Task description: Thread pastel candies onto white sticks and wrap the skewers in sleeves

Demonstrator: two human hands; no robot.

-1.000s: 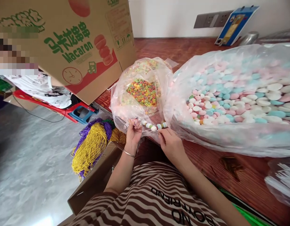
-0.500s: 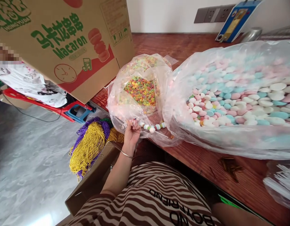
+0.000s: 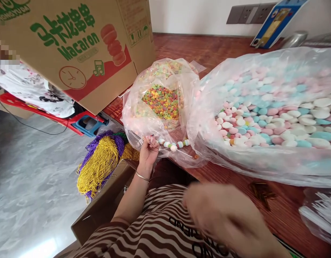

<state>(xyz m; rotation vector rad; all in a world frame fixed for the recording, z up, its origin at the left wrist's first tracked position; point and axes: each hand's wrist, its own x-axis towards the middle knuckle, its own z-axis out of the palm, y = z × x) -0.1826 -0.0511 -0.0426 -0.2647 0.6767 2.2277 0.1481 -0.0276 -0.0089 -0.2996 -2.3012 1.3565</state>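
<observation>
My left hand [image 3: 149, 152] is closed at the table's front edge, its fingertips pinching something small that I cannot make out. Right beside those fingers, a string of pastel and white candies [image 3: 173, 147] lies in front of a clear bag of small colourful rings [image 3: 162, 102]. A small orange ring [image 3: 196, 156] rests by the string's right end. Over my striped shirt, my right hand [image 3: 221, 211] is smeared by motion, and its fingers cannot be told apart. A large clear bag of pink, blue and white candies [image 3: 275, 118] fills the table's right side.
A big cardboard box [image 3: 82, 46] stands at the back left. Gold and purple bead strands [image 3: 101, 165] hang over an open carton [image 3: 101, 204]. White sticks in a bag [image 3: 321, 215] and gold ties [image 3: 262, 191] lie at the right. Part of a person shows at far left.
My right hand has come into view at the lower right, over my shirt. My left hand keeps its pinch beside the string. The camera view has shifted slightly.
</observation>
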